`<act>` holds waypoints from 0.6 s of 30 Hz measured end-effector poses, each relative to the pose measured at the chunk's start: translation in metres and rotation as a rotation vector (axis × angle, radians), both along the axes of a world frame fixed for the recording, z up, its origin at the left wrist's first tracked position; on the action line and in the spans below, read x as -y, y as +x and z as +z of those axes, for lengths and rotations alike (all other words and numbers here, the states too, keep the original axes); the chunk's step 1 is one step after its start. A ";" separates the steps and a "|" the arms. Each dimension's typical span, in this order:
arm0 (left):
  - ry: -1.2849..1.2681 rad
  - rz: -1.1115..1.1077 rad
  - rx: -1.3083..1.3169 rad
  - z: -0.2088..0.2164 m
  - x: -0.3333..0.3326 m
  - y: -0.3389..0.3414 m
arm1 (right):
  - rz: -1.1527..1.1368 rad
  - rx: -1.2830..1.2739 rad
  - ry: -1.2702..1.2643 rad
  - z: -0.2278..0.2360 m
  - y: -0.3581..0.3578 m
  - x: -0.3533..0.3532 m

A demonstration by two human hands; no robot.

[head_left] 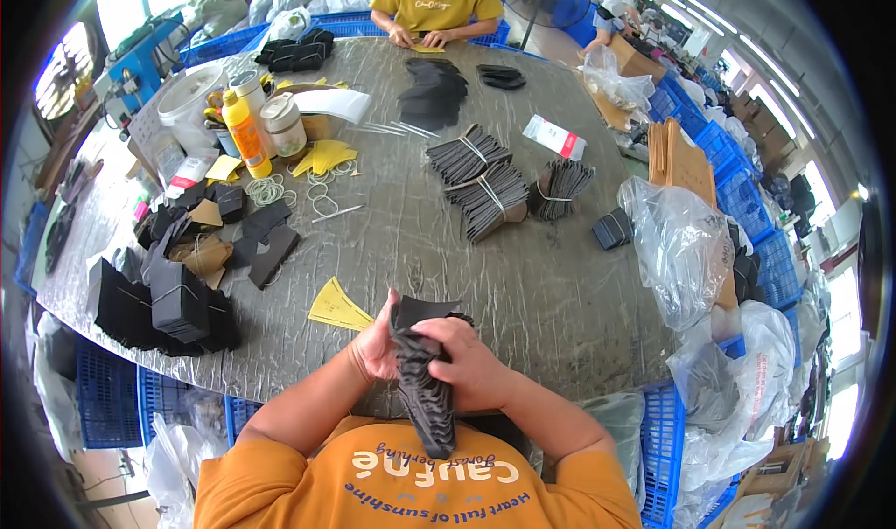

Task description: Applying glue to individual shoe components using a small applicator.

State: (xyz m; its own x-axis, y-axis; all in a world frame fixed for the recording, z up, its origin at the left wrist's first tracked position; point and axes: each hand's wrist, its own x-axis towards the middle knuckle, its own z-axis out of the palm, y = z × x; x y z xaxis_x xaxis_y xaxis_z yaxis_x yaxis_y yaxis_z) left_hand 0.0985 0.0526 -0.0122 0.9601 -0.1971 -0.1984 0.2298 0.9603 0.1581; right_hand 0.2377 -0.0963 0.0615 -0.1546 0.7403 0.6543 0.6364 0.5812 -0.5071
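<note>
Close to my chest, at the table's near edge, I hold a thick stack of black fabric pieces [425,394] upright on its end. My left hand [378,344] grips the stack's left side, thumb pointing up. Against the right side and front presses my right hand [467,363], its fingers curled over the layers. The edges of the pieces look wavy and slightly fanned. Just left of my left hand lies a yellow paper pattern piece [338,307], flat on the table.
Rubber-banded dark bundles [490,198] lie mid-table; black stacks [177,300] stand at the left. A yellow bottle [245,135], jars and rubber bands [271,188] sit farther back. Plastic bags [677,249] and blue crates [661,445] line the right. Across the table, a person [443,11] works.
</note>
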 end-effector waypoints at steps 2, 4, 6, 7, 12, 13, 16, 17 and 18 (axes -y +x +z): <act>-0.422 -0.078 0.203 0.000 -0.011 -0.009 | 0.161 0.102 -0.055 0.002 0.005 -0.005; -0.104 0.089 0.238 0.004 -0.013 -0.018 | 0.208 0.097 -0.038 0.002 0.011 -0.016; 0.051 0.168 0.193 0.010 -0.019 -0.017 | 0.283 0.138 -0.045 0.005 0.015 -0.025; 0.131 0.182 0.147 0.010 -0.023 -0.014 | 0.285 0.139 -0.042 0.003 0.016 -0.027; 0.146 0.184 -0.042 0.019 -0.025 -0.021 | 0.167 0.243 -0.038 -0.023 0.030 -0.033; 0.155 0.242 -0.040 0.022 -0.020 -0.019 | 0.126 0.133 0.026 -0.027 0.027 -0.031; 0.145 0.293 -0.035 0.012 -0.021 -0.013 | -0.146 0.163 -0.008 -0.034 0.028 -0.023; 0.159 0.326 -0.062 0.014 -0.021 -0.010 | -0.367 0.248 -0.023 -0.033 0.026 -0.021; 0.157 0.325 -0.068 0.010 -0.023 -0.006 | -0.366 0.242 -0.027 -0.028 0.025 -0.018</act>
State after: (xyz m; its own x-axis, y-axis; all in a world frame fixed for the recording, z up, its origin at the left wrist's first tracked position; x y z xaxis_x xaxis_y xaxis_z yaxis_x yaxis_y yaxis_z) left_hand 0.0921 0.0757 -0.0024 0.9510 0.1545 -0.2679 -0.0686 0.9501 0.3044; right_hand 0.2629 -0.0783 0.0331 -0.0257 0.7912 0.6111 0.9003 0.2840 -0.3299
